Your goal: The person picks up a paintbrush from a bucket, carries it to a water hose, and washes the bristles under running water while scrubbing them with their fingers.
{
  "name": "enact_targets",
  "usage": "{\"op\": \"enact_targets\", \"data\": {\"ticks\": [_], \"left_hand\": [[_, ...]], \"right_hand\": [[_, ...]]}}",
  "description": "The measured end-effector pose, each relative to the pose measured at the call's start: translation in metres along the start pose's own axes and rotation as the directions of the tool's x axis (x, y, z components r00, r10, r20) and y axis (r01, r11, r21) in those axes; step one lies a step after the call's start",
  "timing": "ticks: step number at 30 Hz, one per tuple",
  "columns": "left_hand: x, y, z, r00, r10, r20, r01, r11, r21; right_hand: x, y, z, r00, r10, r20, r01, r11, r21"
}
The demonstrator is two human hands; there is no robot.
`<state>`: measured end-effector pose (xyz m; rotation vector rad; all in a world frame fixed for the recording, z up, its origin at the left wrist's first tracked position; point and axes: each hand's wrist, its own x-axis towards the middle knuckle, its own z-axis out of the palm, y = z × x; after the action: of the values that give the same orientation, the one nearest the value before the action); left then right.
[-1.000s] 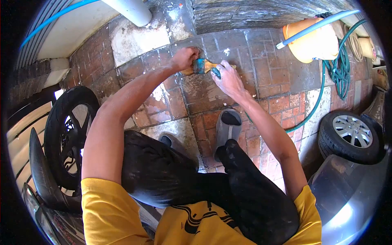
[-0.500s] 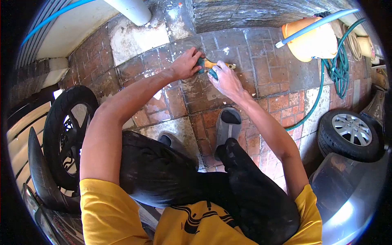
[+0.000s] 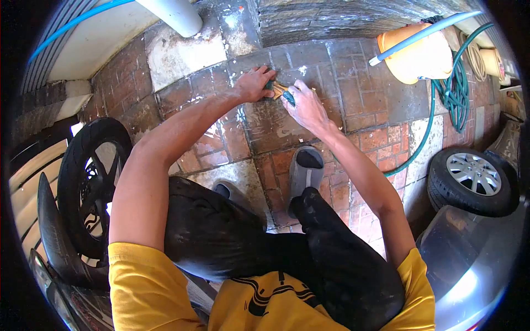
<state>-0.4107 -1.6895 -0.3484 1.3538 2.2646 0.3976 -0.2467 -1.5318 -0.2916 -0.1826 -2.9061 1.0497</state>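
Note:
My left hand (image 3: pixel 255 85) reaches forward over the wet brick floor, its fingers curled on a dark teal part at the left end of a small yellow-orange tool (image 3: pixel 278 90). My right hand (image 3: pixel 307 108) is closed around the other side of this tool. A dark teal piece (image 3: pixel 288 97) shows by its thumb and fingers. White residue coats the right hand. The fingers cover much of the tool, so its exact kind cannot be made out. Both hands are close together, just above or at the paving.
A yellow bucket (image 3: pixel 417 55) with a grey-blue pipe (image 3: pixel 425 37) across it stands at upper right, beside a coiled green hose (image 3: pixel 455 105). A car wheel (image 3: pixel 472 179) lies at right. A motorcycle wheel (image 3: pixel 94 187) is at left. A white pipe (image 3: pixel 174 16) stands ahead.
The tool has turned between the hands, and its right end, earlier sticking out past the right hand, is now mostly hidden. The left hand has shifted slightly; the view moved a little.

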Motion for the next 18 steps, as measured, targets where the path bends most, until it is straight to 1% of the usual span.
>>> {"op": "enact_targets", "data": {"ticks": [2,4,5,7,8,9,10,11,13,14,16,17,18], "left_hand": [[0.002,0.000,0.000,1.000,-0.019,0.010,0.020,1.000,-0.013],[0.005,-0.001,-0.001,0.999,-0.031,-0.010,0.032,0.998,0.049],[0.005,-0.001,-0.001,0.999,-0.032,-0.009,0.033,0.998,0.050],[0.005,-0.001,-0.002,0.998,0.000,-0.065,0.006,0.995,0.102],[0.005,-0.001,-0.004,0.998,-0.001,-0.064,0.008,0.995,0.103],[0.007,-0.001,-0.006,0.998,-0.057,-0.034,0.059,0.996,0.063],[0.008,-0.001,-0.007,0.994,-0.112,-0.001,0.112,0.993,0.023],[0.007,-0.001,-0.007,0.994,-0.112,0.001,0.112,0.993,0.025],[0.002,0.000,-0.007,0.992,-0.038,-0.120,0.034,0.999,-0.036],[-0.002,0.000,-0.007,0.992,-0.038,-0.119,0.034,0.999,-0.036],[-0.006,-0.002,-0.004,0.990,0.052,-0.133,-0.053,0.999,-0.003],[-0.004,-0.004,-0.002,0.990,0.051,-0.134,-0.052,0.999,-0.004],[0.000,-0.007,-0.001,0.989,0.069,-0.130,-0.076,0.996,-0.050]], "right_hand": [[0.001,-0.001,-0.002,1.000,0.001,-0.006,-0.001,1.000,-0.003],[0.000,-0.002,0.000,1.000,0.004,0.005,-0.004,1.000,-0.002],[-0.001,-0.002,0.001,1.000,0.006,0.017,-0.006,1.000,-0.005],[-0.005,-0.005,0.007,0.999,0.000,0.032,0.000,1.000,-0.003],[-0.006,-0.005,0.010,0.999,-0.006,0.048,0.006,1.000,-0.002],[-0.007,-0.003,0.012,0.995,-0.007,0.098,0.008,1.000,-0.016],[-0.007,-0.003,0.011,0.995,-0.006,0.098,0.007,1.000,-0.014],[-0.006,-0.003,0.011,0.995,0.006,0.096,-0.004,1.000,-0.029],[-0.003,0.000,0.009,0.995,0.021,0.092,-0.017,0.999,-0.041],[-0.001,0.003,0.007,0.997,0.014,0.070,-0.012,0.999,-0.031],[0.001,0.006,0.003,0.999,0.006,0.049,-0.005,1.000,-0.022],[0.002,0.006,0.001,1.000,-0.002,0.031,0.003,1.000,-0.022],[0.002,0.006,-0.001,1.000,-0.011,0.014,0.011,1.000,-0.021]]}}
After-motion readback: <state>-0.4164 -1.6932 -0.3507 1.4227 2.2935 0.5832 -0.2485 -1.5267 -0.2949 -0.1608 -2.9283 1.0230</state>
